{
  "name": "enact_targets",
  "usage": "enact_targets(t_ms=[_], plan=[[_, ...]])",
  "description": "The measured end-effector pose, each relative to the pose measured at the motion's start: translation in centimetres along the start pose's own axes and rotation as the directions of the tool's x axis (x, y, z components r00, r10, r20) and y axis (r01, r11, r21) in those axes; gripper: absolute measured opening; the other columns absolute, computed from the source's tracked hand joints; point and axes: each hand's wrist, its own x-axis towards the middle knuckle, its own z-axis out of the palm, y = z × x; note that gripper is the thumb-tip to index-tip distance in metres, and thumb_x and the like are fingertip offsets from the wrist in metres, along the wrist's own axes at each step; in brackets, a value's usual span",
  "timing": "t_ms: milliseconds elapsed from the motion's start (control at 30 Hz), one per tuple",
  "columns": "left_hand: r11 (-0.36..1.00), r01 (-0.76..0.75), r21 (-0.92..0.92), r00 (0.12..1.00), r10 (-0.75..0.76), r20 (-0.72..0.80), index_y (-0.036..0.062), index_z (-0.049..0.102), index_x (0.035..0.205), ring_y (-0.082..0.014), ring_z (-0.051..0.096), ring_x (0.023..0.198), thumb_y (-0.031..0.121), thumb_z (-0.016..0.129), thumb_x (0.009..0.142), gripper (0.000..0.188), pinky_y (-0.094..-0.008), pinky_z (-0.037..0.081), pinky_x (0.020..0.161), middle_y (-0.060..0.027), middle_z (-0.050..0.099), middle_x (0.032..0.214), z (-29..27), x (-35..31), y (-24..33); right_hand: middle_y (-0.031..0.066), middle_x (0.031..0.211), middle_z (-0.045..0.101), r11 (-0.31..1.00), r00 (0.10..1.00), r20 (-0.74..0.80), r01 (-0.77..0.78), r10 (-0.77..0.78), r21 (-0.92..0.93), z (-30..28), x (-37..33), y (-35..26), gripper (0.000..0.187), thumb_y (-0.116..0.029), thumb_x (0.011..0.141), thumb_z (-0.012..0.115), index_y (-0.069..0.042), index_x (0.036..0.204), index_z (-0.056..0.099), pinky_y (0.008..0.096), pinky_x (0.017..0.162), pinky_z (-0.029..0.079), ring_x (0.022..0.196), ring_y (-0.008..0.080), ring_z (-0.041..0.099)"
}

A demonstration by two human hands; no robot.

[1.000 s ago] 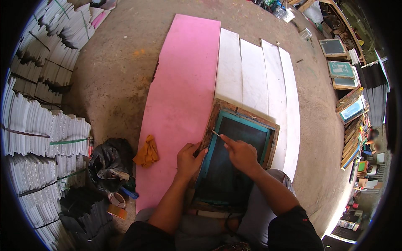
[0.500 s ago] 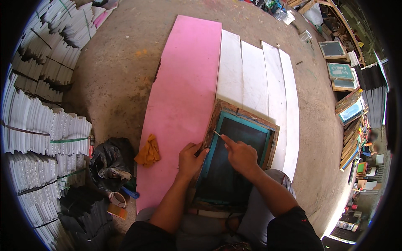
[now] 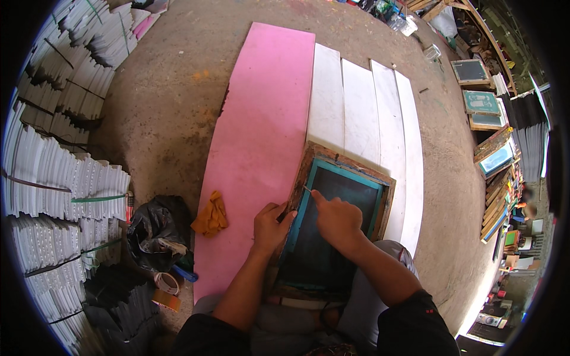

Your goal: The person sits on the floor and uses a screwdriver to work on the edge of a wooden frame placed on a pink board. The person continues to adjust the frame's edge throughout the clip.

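A screen printing frame [image 3: 332,219] with a worn wooden border, a teal inner edge and dark mesh rests tilted across my lap. My left hand [image 3: 270,228] is closed on its left wooden side, the thumb on the upper face. My right hand [image 3: 338,222] is above the mesh, closed around a thin metal tool [image 3: 307,188]; most of it is hidden in the fingers, so its kind does not show. The tip of that tool meets the left side of the frame near the upper left corner, where teal border and wood join.
A long pink board [image 3: 261,118] and several white boards [image 3: 359,107] lie beyond the frame. An orange-brown cloth [image 3: 211,215] sits on the pink one. On the left are a black plastic bag [image 3: 159,228], tape rolls [image 3: 167,283] and bundled white stacks [image 3: 65,184]. More frames [image 3: 482,102] stand right.
My right hand has shifted slightly left, and less of the tool shows past its fingers. My left hand and the frame have stayed in place.
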Motion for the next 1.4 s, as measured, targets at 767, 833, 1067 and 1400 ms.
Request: enact_targets(t_ms=[767,833,1067,1400], plan=[[0.998,-0.046,0.037,0.999,0.046,-0.02,0.0027,0.081,0.116,-0.0297,0.069,0.07,0.02,0.085,0.088,0.033,-0.0391,0.056,0.066,-0.0139,0.07,0.085,0.2,-0.4,0.0,0.018,0.087,0.074,0.997,0.999,0.022,-0.027,0.029,-0.079,0.9,0.4,-2.3,0.046,-0.016,0.103,0.056,-0.02,0.148,0.063,0.0497,0.055,0.059,0.069,0.0354,0.076],[0.999,-0.03,0.035,0.999,0.03,-0.014,0.0026,0.081,0.116,-0.03,0.069,0.071,0.019,0.085,0.088,0.033,-0.0394,0.055,0.066,-0.014,0.07,0.085,0.3,-0.3,-0.2,0.0182,0.087,0.073,0.993,0.999,0.037,0.028,-0.033,0.113,1.6,0.8,-0.2,0.048,-0.016,0.103,0.055,-0.02,0.15,0.062,0.0487,0.056,0.059,0.071,0.0355,0.077],[1.0,-0.027,0.016,1.0,0.027,0.009,0.0033,0.081,0.116,-0.0307,0.069,0.072,0.02,0.084,0.089,0.032,-0.0394,0.054,0.067,-0.0137,0.069,0.086,-0.1,-0.2,0.2,0.0194,0.096,0.077,0.994,0.992,0.078,-0.103,0.1,0.032,1.8,-0.8,-1.0,0.05,-0.022,0.106,0.057,-0.023,0.156,0.058,0.0493,0.081,0.06,0.087,0.0411,0.077],[1.0,0.029,-0.007,1.0,-0.028,0.01,0.0012,0.081,0.117,-0.0293,0.07,0.074,0.022,0.085,0.089,0.035,-0.0384,0.055,0.069,-0.0138,0.07,0.088,-0.3,-0.1,0.5,0.0145,0.098,0.077,0.672,0.986,-0.112,0.001,0.122,0.741,11.1,0.4,2.6,0.044,-0.029,0.109,0.064,-0.025,0.153,0.062,0.0446,0.081,0.057,0.087,0.0341,0.075]])
